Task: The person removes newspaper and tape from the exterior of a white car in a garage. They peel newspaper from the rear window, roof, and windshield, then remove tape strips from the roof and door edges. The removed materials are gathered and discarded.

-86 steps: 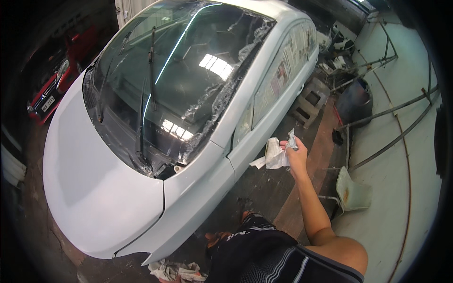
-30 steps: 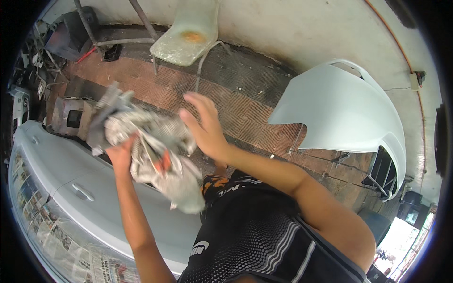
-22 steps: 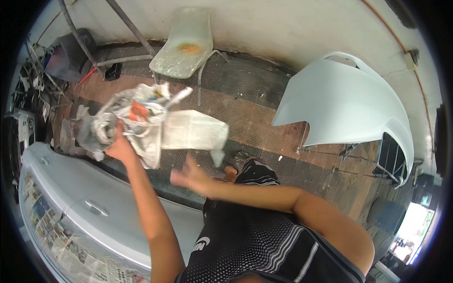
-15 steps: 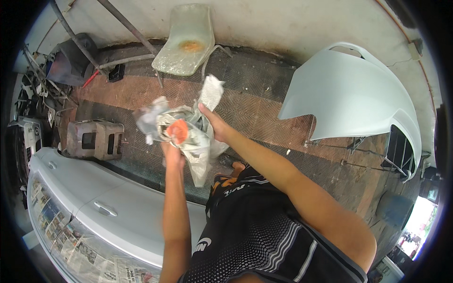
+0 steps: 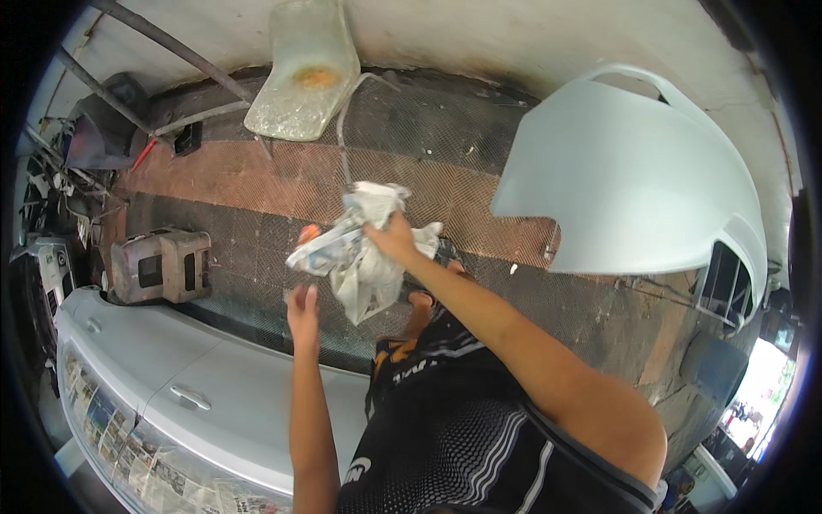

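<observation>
My right hand is closed on a loose, crumpled bundle of whitish masking paper and plastic, held in front of my legs above the floor. Its sheets hang down in folds, and part of the bundle sticks up beyond my fingers. A small orange piece shows at the bundle's left edge; I cannot tell what it is. My left hand is just below and left of the bundle, apart from it, with nothing in it. Its fingers point away from me, slightly spread and a little blurred.
A silver car body with newspaper-covered windows runs along the lower left. Beyond it lies a dusty grey bumper-like part. A worn pale chair stands by the wall. At right is a large pale painted panel on a metal stand.
My left hand has come off the bundle and dropped slightly. My right hand keeps the bundle, now turned and lower, with the orange piece at its left edge. The view has shifted a little.
</observation>
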The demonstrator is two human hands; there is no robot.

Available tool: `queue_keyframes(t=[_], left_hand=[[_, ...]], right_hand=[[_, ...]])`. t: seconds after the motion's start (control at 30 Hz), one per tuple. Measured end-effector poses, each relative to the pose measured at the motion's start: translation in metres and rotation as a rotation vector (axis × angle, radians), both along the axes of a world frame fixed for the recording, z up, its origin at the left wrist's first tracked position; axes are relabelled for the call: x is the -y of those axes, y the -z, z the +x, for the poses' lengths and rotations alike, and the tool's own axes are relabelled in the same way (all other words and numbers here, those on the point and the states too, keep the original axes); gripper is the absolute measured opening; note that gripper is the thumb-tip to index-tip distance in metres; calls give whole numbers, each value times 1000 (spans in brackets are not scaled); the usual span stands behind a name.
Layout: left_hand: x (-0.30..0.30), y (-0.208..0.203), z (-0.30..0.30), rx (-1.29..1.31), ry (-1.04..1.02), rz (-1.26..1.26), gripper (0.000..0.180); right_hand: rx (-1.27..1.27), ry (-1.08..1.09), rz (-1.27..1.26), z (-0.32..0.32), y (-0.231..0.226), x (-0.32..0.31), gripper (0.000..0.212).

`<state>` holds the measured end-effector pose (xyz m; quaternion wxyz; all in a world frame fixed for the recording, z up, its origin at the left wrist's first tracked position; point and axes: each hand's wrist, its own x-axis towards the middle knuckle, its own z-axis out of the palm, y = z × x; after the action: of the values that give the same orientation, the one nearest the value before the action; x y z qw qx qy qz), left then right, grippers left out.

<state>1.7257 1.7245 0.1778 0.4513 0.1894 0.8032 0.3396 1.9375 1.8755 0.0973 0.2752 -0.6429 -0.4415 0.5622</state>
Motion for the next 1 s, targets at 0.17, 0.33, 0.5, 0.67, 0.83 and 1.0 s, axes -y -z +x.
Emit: queue_keyframes(t=[0.17, 0.33, 0.5, 0.67, 0.83, 1.0], left_hand=[[108, 4, -9, 62, 2, -184, 40], [230, 6, 39, -288, 151, -397, 28], [302, 0, 106, -380, 129, -485, 29], [340, -10, 217, -229, 93, -641, 29], [334, -20, 318, 190, -466, -555, 29], [370, 49, 355, 819, -1225, -224, 44]], right_hand=[[28, 157, 8, 81, 110, -74, 99], [126, 86, -194, 151, 161, -133, 129], [494, -82, -344, 225, 232, -121, 99], [1072, -953, -30, 180, 185, -73, 29], [838, -1219, 108, 189, 192, -11, 34], [785, -1783, 424, 164, 187, 12, 35]])
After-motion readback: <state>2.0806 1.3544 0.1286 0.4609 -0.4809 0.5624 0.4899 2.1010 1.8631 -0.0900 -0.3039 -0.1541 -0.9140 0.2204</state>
